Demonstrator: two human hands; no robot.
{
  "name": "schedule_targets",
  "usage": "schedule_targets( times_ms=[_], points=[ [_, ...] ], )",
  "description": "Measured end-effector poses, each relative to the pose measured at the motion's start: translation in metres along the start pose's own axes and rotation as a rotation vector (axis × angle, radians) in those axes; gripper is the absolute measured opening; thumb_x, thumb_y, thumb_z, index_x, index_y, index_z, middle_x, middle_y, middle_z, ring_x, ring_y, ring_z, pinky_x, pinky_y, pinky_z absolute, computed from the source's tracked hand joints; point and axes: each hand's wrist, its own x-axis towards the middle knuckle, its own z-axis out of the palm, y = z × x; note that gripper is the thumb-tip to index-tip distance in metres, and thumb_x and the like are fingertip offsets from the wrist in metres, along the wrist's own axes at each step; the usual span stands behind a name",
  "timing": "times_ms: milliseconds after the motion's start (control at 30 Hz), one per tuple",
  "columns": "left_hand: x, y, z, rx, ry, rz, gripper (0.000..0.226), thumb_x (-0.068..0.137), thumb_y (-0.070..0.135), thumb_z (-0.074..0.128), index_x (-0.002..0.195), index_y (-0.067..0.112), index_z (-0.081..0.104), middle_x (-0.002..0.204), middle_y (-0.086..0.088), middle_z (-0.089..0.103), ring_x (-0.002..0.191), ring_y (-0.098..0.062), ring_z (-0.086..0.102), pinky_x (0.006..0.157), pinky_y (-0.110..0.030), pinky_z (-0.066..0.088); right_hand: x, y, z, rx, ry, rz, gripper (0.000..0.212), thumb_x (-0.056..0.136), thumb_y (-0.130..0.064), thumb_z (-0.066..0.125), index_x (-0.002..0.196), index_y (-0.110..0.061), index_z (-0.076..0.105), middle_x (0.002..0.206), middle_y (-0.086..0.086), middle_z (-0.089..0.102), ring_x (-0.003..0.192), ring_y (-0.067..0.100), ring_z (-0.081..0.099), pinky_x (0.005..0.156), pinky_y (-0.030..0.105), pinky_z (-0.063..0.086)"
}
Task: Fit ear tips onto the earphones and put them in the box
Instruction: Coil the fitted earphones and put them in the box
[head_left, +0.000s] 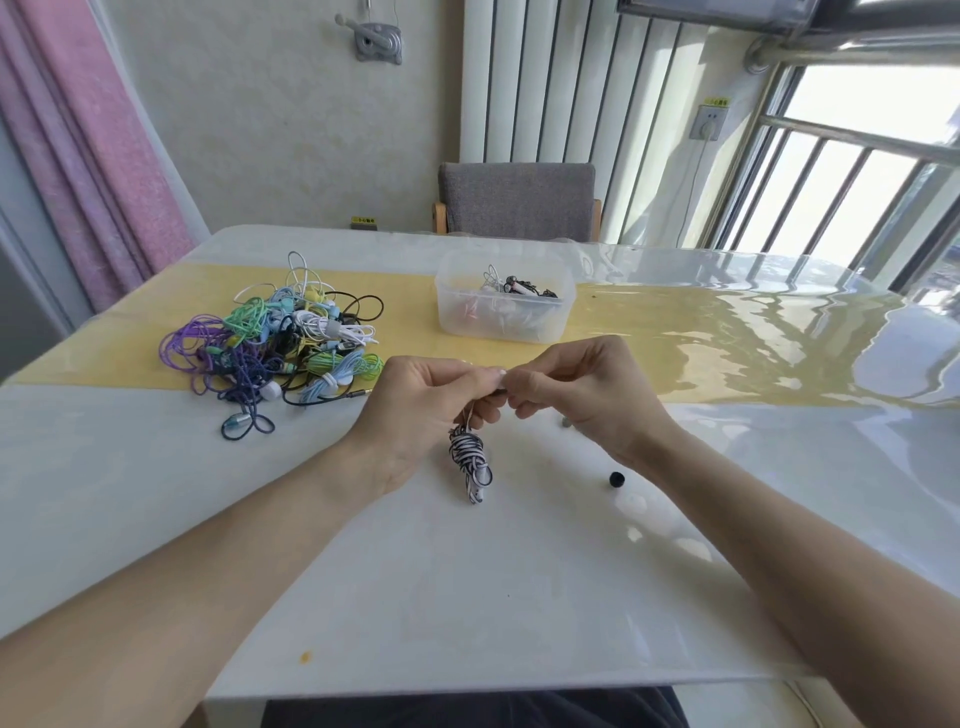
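Earphones (470, 457) dangle; left hand (421, 400) and right hand (582, 395) pinch them, fingertips meeting.

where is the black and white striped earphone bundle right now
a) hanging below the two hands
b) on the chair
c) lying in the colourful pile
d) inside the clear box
a: the striped bundle dangles by its cord from the left hand and right hand, which pinch its top end together above the table.

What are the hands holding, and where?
Both hands, left hand and right hand, pinch the top end of the striped earphones; the wound bundle dangles below.
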Motion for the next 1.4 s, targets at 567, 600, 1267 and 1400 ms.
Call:
schedule_targets(
  times_ms=[567,600,1267,1400],
  points=[
    [-0.002,-0.001,-0.004,0.216,-0.027,0.199,0.020,0.086,0.006,0.071,0.093,0.024,0.077,0.070,-0.002,0.071,0.065,-0.014,0.064,0.065,-0.022,0.050,-0.002,-0.011,-0.004,0.020,0.026,0.010,0.011,0.083,-0.013,0.080,0.091,-0.006,0.078,0.086,0.009,0.078,0.077,0.023,0.072,0.073,0.043,0.060],
    [-0.002,-0.002,-0.004,0.244,-0.009,0.220,0.018,0.086,0.007,0.071,0.092,0.024,0.077,0.068,-0.003,0.071,0.064,-0.014,0.063,0.064,-0.022,0.049,-0.003,-0.012,-0.003,0.020,0.023,-0.009,0.010,0.083,-0.011,0.080,0.092,-0.007,0.079,0.085,0.006,0.078,0.076,0.017,0.072,0.071,0.036,0.059],
    [-0.001,-0.003,-0.004,0.559,0.185,0.503,0.014,0.082,0.011,0.077,0.096,0.016,0.079,0.069,-0.010,0.062,0.060,-0.024,0.059,0.062,-0.042,0.051,-0.004,-0.012,0.004,0.212,0.020,0.141,0.007,0.086,-0.002,0.074,0.088,0.004,0.076,0.080,0.018,0.075,0.071,0.025,0.072,0.070,0.030,0.059],
    [-0.003,-0.003,-0.004,0.511,0.167,0.486,0.015,0.083,0.009,0.075,0.096,0.016,0.078,0.071,-0.005,0.061,0.060,-0.024,0.067,0.061,-0.044,0.055,-0.004,-0.010,0.006,0.236,0.026,0.155,0.008,0.086,-0.001,0.073,0.088,0.006,0.075,0.081,0.017,0.075,0.073,0.026,0.072,0.071,0.030,0.059]
  ],
)
